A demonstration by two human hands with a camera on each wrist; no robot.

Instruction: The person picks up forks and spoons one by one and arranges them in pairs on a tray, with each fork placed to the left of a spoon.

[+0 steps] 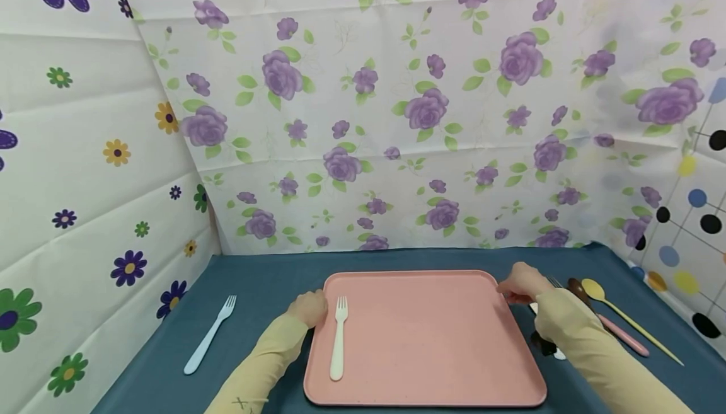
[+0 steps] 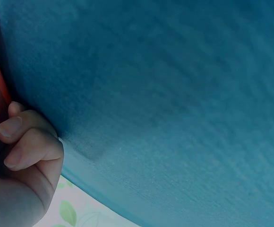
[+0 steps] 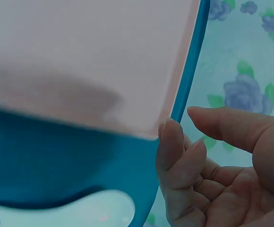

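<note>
A pink rectangular tray (image 1: 425, 338) lies on the blue cloth, with a white fork (image 1: 338, 338) along its left side, tines pointing away. My left hand (image 1: 309, 308) grips the tray's left rim near the far corner; in the left wrist view its fingers (image 2: 33, 146) curl beside the pink edge. At the far right corner is my right hand (image 1: 523, 283). The right wrist view shows its fingertips (image 3: 167, 130) right at the tray's corner, while the thumb (image 3: 222, 125) stands apart from them.
Left of the tray lies a light blue fork (image 1: 210, 335). Under and beside the right forearm are a yellow spoon (image 1: 629, 319), a dark brown spoon (image 1: 578, 289), a pink handle (image 1: 624, 335) and other partly hidden cutlery. Flowered sheets (image 1: 368, 118) hang behind the table.
</note>
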